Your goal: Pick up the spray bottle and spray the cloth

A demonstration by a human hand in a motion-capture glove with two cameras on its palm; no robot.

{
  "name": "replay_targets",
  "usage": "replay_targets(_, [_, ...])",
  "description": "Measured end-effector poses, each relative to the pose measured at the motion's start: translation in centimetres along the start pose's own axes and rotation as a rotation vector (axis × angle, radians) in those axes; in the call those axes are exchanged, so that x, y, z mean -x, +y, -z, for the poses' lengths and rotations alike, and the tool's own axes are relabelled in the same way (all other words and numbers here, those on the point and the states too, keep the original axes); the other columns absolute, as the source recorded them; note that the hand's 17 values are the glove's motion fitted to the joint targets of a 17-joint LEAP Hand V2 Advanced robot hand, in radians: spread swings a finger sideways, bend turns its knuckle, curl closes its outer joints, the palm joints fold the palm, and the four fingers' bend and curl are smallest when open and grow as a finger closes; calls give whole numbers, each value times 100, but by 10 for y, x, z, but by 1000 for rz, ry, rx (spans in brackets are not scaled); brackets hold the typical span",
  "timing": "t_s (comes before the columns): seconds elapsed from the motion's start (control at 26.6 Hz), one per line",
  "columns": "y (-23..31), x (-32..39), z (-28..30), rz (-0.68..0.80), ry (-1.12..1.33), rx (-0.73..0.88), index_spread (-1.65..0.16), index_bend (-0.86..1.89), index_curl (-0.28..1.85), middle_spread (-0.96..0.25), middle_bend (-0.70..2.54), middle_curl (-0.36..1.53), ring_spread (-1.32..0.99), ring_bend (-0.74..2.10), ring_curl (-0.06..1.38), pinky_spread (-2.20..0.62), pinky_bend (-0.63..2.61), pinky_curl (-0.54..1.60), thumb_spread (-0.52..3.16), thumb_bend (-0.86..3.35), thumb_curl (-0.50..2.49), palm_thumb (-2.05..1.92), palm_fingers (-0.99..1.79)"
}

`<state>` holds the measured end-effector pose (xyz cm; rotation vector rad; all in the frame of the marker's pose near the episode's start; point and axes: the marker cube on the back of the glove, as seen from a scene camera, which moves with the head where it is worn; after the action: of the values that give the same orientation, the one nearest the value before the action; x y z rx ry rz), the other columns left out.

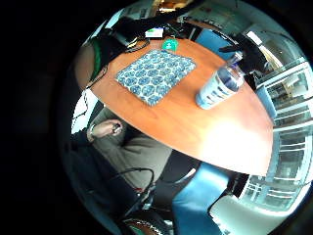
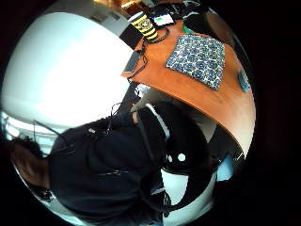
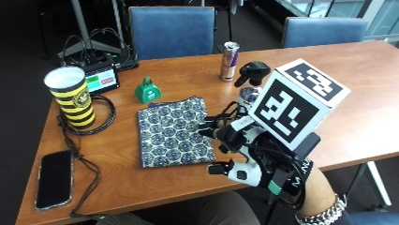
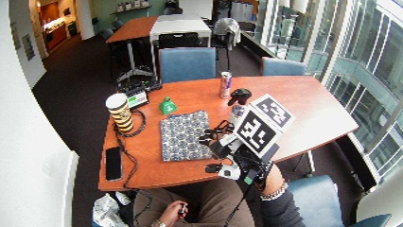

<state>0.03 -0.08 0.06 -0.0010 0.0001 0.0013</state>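
A blue-and-white patterned cloth (image 3: 173,130) lies flat on the wooden table (image 3: 349,84), left of my hand. The spray bottle (image 3: 248,96), clear with a black trigger head, stands upright just beyond my hand, partly hidden behind it. My gloved right hand (image 3: 246,145) hovers over the table near its front edge, between cloth and bottle, fingers relaxed and holding nothing. The little finger side palm view shows the cloth (image 1: 155,76) and the bottle (image 1: 220,83) from above, both at a distance. The thumb side palm view shows the cloth (image 2: 197,54) beyond the person's dark torso.
A slim can (image 3: 230,61) stands behind the bottle. A green bell (image 3: 146,90), a small screen device (image 3: 101,80), a yellow-and-black cup (image 3: 71,96) and a phone (image 3: 55,178) with cables sit to the left. Blue chairs (image 3: 171,30) stand behind the table.
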Motion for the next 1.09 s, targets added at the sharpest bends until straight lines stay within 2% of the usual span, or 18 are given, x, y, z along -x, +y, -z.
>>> replay_targets(0.19, [-1,-1,-1,-4,1,3,-29,24,16,-8,26,13,-7,34,15,14,31,14,68,21,8,36,63])
replay_targets(0.41, [-5,-3,0,8,4,-14,-35,20,22,-10,25,18,-8,33,20,18,30,19,92,20,11,38,62])
replay_targets(0.6, [-27,-27,21,47,13,-145,-38,17,24,-12,25,22,-10,34,22,19,28,21,104,18,13,40,68])
replay_targets(0.79, [-64,-82,41,-41,43,-280,-37,16,25,-14,27,26,-14,41,25,15,23,21,113,21,16,49,87])
replay_targets(1.09, [-81,-137,12,-155,14,-184,-37,13,28,-16,27,30,-16,42,30,11,20,25,118,21,20,58,87])
